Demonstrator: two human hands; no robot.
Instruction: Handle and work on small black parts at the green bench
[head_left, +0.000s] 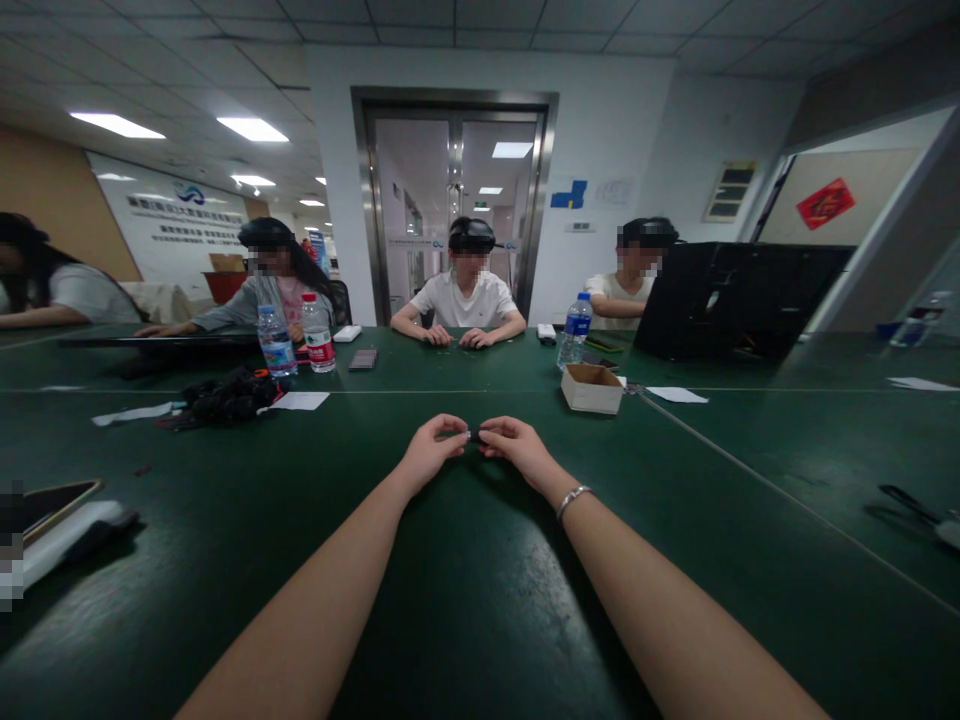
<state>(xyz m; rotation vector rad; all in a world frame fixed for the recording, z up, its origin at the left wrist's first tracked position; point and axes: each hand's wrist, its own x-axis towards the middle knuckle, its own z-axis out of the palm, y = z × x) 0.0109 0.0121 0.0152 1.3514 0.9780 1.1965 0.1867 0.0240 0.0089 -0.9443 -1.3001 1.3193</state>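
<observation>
Both of my arms reach forward over the green table. My left hand pinches the pale, shiny end of a small dark piece between thumb and fingers. From the other side my right hand grips the dark end of the same piece, and a silver bracelet circles that wrist. The fingertips almost meet around the piece, so most of it is hidden. It is too small to tell its kind.
Ahead stand an open cardboard box, a blue-labelled bottle and a red-labelled bottle. Tangled black gear lies on the left, a phone nearer me. A large black case stands right. Several people wearing headsets sit across.
</observation>
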